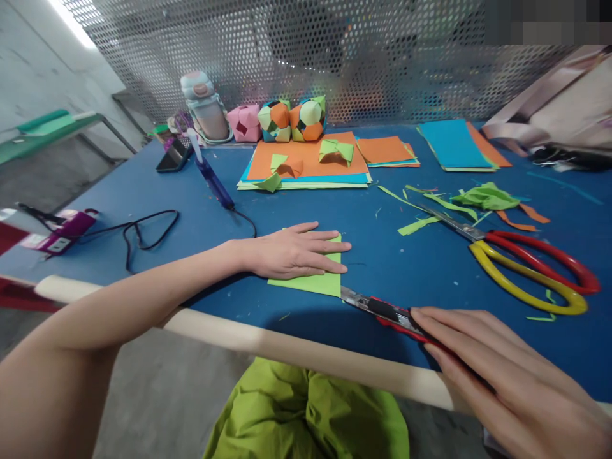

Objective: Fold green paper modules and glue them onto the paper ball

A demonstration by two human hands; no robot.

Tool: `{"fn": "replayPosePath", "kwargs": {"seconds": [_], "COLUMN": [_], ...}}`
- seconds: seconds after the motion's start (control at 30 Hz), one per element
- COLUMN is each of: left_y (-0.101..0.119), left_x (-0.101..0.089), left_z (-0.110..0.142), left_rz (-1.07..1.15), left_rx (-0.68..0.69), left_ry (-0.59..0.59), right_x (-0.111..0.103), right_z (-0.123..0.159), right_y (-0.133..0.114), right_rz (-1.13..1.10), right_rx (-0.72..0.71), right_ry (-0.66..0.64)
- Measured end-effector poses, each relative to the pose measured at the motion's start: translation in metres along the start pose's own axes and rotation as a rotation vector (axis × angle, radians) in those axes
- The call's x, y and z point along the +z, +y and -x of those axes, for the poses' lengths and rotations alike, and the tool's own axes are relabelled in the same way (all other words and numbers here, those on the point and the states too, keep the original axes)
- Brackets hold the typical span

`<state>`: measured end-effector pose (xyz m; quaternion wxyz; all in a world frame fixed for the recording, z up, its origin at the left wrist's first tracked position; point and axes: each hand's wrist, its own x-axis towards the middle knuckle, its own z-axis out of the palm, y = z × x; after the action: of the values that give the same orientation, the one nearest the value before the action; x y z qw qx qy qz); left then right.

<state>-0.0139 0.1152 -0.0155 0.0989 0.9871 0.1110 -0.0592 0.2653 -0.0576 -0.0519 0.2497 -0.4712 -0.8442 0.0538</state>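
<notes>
Head view, hands (299, 252), green paper (324, 285), cutter (382, 310)

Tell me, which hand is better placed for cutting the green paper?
Probably the right hand: it holds the utility knife, its blade at a corner of the green paper. The left hand lies spread on that sheet, better for steadying.

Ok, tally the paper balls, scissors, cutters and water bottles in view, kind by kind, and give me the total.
Paper balls: 3 (pink ball, orange-fronted ball, ball on the right)
Scissors: 1
Cutter, in the right hand: 1
Water bottle: 1
Total: 6
</notes>
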Motion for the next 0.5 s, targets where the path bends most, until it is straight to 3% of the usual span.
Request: {"fn": "replayPosePath", "kwargs": {"seconds": [0.33, 0.5], "left_y": [-0.001, -0.001], "left_x": [0.002, 0.002], "left_z": [0.001, 0.001], "left_rz": [-0.025, -0.022], "left_rx": [0.012, 0.011], "left_ry": [0.009, 0.009], "right_x": [0.005, 0.005], "right_z": [0.012, 0.012], "right_y": [-0.006, -0.008], "right_rz": [0.053, 0.102], "right_rx": [-0.032, -0.113], "right_ry": [-0.072, -0.096]}}
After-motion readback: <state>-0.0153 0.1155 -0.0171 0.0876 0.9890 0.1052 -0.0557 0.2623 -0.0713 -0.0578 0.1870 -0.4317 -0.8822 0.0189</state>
